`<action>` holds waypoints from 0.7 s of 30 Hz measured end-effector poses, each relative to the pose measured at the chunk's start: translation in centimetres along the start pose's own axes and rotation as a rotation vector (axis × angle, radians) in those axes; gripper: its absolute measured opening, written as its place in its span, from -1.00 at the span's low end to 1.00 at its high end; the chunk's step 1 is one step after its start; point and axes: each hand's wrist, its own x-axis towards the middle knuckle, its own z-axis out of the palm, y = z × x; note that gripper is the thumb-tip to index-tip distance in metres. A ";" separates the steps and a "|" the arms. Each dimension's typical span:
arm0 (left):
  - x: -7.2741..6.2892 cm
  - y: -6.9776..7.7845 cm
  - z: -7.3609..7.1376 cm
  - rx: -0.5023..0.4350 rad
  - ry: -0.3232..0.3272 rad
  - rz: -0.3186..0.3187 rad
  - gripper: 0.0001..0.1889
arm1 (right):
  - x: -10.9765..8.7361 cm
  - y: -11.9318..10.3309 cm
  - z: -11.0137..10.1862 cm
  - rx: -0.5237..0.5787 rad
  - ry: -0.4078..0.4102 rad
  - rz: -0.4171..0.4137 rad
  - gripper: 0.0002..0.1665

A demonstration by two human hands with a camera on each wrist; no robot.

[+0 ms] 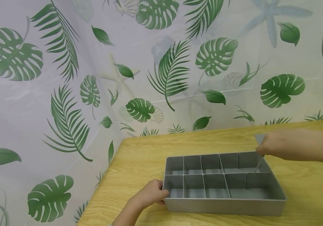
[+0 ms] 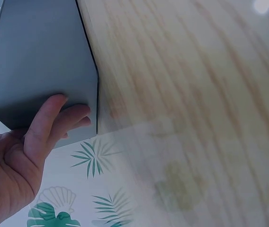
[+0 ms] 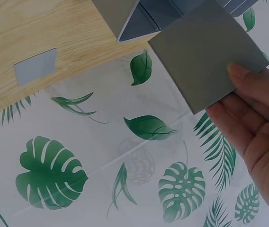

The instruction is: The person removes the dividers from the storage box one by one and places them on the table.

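A grey divided storage box [image 1: 223, 205] stands on the table, with thin panels splitting it into two rows of compartments. My left hand [image 1: 153, 192] holds its left end, the thumb at the front corner of the rim. Seen from the left wrist, the left hand's fingers [image 2: 47, 120] lie against the outer wall. Over the far right compartment, my right hand [image 1: 277, 145] pinches a flat grey divider panel [image 3: 210, 54] by one edge between thumb and fingers. That panel is tilted, its lower part reaching into the compartment in the head view.
Another grey panel [image 3: 35, 66] lies flat on the wood-grain table [image 1: 141, 150], apart from the box in the right wrist view. A wall covering [image 1: 178, 119] printed with leaves rises behind the table and along its left side.
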 end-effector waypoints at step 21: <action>0.0 0.0 -0.1 -0.002 -0.005 -0.004 -0.67 | -3.0 4.4 1.7 -0.091 -0.051 0.253 -0.60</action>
